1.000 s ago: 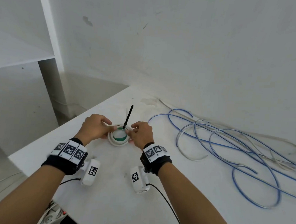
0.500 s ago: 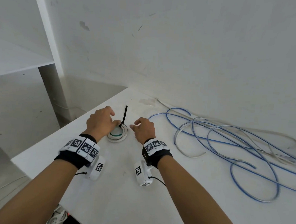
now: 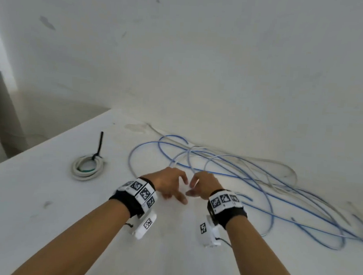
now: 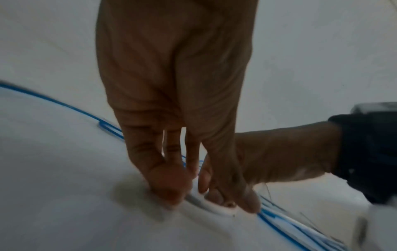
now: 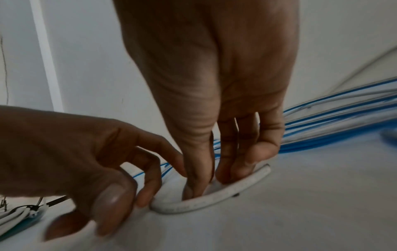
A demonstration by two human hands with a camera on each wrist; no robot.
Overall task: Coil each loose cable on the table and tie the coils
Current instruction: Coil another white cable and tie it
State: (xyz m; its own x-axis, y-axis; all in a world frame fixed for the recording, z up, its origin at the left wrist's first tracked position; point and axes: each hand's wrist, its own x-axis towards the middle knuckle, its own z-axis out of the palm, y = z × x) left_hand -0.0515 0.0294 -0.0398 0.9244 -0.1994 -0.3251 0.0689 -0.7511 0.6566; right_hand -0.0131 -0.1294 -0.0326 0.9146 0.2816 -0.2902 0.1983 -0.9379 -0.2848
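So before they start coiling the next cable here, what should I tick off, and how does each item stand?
1. First coil bound by the black tie and set aside on the table: ok.
2. Free end of the white cable exposed: ok; its cut tip lies bare on the table.
3. Right hand has a grip on that cable: not ok; its fingertips only touch beside it.
4. Left hand has a grip: cannot tell; its fingers curl near the cable's bend.
5. White cable free of the blue cables: cannot tell; they overlap behind the hands.
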